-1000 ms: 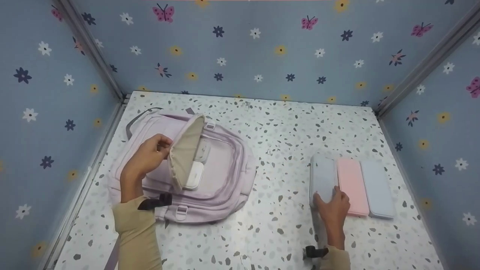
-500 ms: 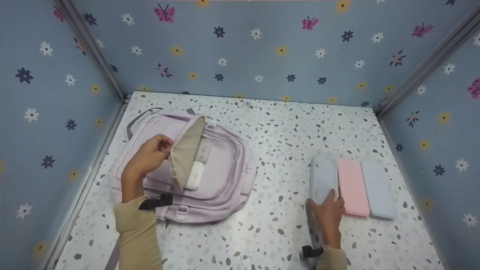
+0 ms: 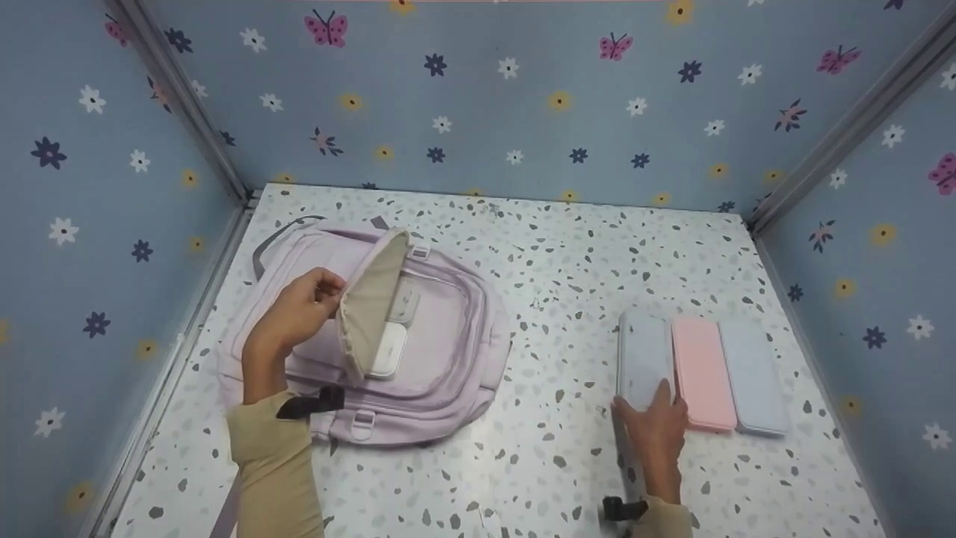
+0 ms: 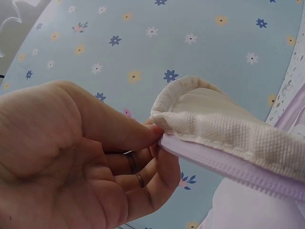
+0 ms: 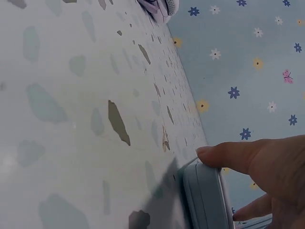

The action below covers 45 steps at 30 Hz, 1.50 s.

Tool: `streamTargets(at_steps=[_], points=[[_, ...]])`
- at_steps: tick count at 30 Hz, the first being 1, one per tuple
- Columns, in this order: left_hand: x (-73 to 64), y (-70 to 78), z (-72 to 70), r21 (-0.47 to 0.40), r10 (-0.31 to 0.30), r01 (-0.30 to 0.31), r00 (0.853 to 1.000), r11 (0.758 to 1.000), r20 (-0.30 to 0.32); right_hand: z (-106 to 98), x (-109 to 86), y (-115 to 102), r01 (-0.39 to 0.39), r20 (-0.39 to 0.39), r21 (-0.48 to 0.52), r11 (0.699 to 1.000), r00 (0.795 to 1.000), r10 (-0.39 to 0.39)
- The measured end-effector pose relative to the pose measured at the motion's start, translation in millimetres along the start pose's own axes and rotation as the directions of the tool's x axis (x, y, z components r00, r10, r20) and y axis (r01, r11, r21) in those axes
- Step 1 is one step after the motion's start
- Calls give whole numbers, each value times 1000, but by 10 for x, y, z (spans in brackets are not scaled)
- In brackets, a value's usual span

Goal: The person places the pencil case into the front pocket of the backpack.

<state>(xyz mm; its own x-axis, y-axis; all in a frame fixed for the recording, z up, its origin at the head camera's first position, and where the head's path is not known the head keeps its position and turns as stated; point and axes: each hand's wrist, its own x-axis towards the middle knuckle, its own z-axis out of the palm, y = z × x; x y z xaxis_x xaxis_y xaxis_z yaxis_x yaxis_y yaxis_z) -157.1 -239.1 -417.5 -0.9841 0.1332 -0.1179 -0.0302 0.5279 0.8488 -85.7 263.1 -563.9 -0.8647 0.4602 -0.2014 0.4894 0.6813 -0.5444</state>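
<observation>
A lilac backpack (image 3: 441, 329) lies on the left of the speckled tabletop with its front pocket unzipped. My left hand (image 3: 295, 310) pinches the edge of the beige-lined pocket flap (image 3: 370, 306) between thumb and fingers and holds it up; the zipper teeth show in the left wrist view. Inside the pocket lie a white rounded item (image 3: 390, 351) and a greyish item (image 3: 403, 300), both partly hidden by the flap. On the right, my right hand (image 3: 657, 430) grips the near end of an oblong grey-blue case (image 3: 644, 351), thumb on its left side, fingers on top and right.
A pink case (image 3: 703, 373) and a pale blue case (image 3: 753, 377) lie side by side, right of the gripped one. Flower-patterned panels (image 3: 493, 97) enclose the table at the back and both sides. Speckled tabletop (image 3: 553, 299) stretches between backpack and cases.
My right hand has shifted slightly left and down along the grey-blue case, its thumb now at the case's left edge. The left hand and the flap have stayed put.
</observation>
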Motion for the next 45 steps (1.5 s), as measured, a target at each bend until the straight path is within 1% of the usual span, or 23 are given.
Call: streamTargets(at_steps=[5, 11, 15, 24, 31, 40, 42, 45], points=[[8, 5, 0, 13, -4, 4, 1000, 1000, -9, 9, -1, 22, -3, -35, 28, 1000, 999, 4], [17, 3, -6, 16, -5, 5, 1000, 1000, 7, 12, 0, 26, 32, -81, 76, 997, 996, -26], [26, 0, 3, 17, -3, 3, 1000, 1000, 8, 14, 4, 12, 57, -108, 96, 994, 993, -46], [24, 7, 6, 28, 0, 0, 1000, 1000, -2, -8, 40, 10, 153, -199, 120, 981, 972, -127], [19, 13, 23, 28, 5, -4, 1000, 1000, -7, -26, 22, 1, 181, -208, 156, 971, 967, -146], [3, 25, 18, 21, 2, -2, 1000, 1000, 2, -40, 19, -22, 253, -265, 154, 955, 942, -207], [-6, 26, 17, 16, 4, -5, 1000, 1000, 8, -45, 22, -29, 255, -266, 155, 955, 941, -208], [-10, 25, 19, 14, 8, -8, 1000, 1000, 6, -65, 21, -48, 243, -250, 164, 956, 948, -198]])
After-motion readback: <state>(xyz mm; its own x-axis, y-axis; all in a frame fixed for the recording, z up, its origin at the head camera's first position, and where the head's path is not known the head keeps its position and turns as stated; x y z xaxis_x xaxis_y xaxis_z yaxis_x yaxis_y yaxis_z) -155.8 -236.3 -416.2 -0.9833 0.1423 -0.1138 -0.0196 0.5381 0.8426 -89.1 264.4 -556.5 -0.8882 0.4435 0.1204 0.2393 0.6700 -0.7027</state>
